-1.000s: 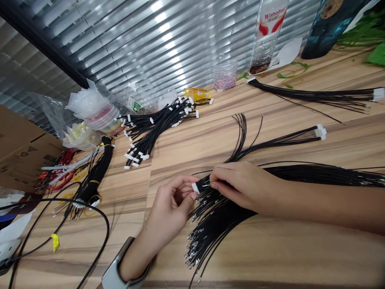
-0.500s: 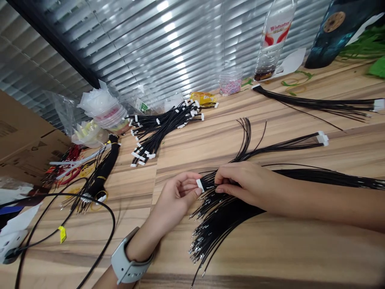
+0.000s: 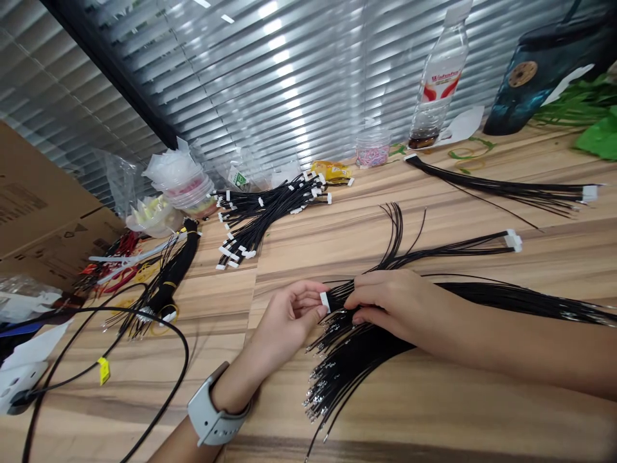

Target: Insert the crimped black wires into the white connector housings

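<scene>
Between the thumb and fingers of my left hand [image 3: 292, 315] is a white connector [image 3: 324, 301], with black wires running out of its right side. Just to the right, my right hand [image 3: 385, 299] pinches at those black wires; its fingertips hide exactly which ones. Below both hands fans a thick bundle of loose black wires [image 3: 357, 363] with small metal terminals at their left ends. This bundle passes under my right hand and forearm and comes out on the right. Behind my right hand lie wires ending in a white connector [image 3: 513, 240].
A pile of finished-looking black cables [image 3: 270, 209] lies at the back. Another wire harness [image 3: 501, 186] rests back right, near a bottle [image 3: 441, 80] and a dark tumbler [image 3: 520, 83]. At left are a banded wire bundle [image 3: 176, 270], a looped black cable [image 3: 186, 360] and a cardboard box [image 3: 43, 199].
The view has shifted slightly, so the background sits a little lower. Both hands stay close together at the white connector, with only a small movement of the right fingers.
</scene>
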{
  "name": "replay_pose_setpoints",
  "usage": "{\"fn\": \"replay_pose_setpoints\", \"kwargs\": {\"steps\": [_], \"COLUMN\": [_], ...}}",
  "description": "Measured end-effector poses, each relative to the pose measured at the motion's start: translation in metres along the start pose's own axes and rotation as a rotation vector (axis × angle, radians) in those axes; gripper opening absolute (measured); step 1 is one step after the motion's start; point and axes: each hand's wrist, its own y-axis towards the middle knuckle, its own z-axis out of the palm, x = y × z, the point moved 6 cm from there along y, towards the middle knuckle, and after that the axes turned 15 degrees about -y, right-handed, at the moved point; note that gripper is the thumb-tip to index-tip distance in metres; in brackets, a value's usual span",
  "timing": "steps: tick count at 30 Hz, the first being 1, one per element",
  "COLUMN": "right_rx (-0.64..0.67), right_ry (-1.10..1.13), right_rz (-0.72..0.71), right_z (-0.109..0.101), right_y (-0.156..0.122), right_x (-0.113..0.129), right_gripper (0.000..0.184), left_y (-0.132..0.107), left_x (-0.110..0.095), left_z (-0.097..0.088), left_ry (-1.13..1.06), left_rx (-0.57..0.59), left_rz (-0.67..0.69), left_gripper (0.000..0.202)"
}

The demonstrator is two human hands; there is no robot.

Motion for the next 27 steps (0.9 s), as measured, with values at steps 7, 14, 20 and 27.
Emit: {"fn": "replay_pose_setpoints", "kwargs": {"steps": [7, 14, 20, 27], "right_rx": [-0.130, -0.377, -0.207, -0.203], "right_ry": [0.007, -0.027, 0.128, 0.149], "right_rz": [0.101, -0.109, 0.001, 0.040], "right_z": [-0.011, -0.021, 0.010, 0.007], "right_y": [-0.003, -0.014, -0.007, -0.005], "right_x": [0.000, 0.024, -0.001, -0.004], "right_gripper": [0.013, 0.023, 0.020, 0.023], "left_y": [-0.002, -0.001, -0.001, -0.001], "left_x": [-0.002, 0.000, -0.001, -0.002], "left_z": [0.000, 0.000, 0.000, 0.002], "left_ry": [0.017, 0.003, 0.021, 0.019], "left_rx": [-0.023, 0.005, 0.013, 0.032], "left_rz": [-0.003, 0.005, -0.015, -0.026], "left_gripper": [0.021, 0.021, 0.019, 0.018]}}
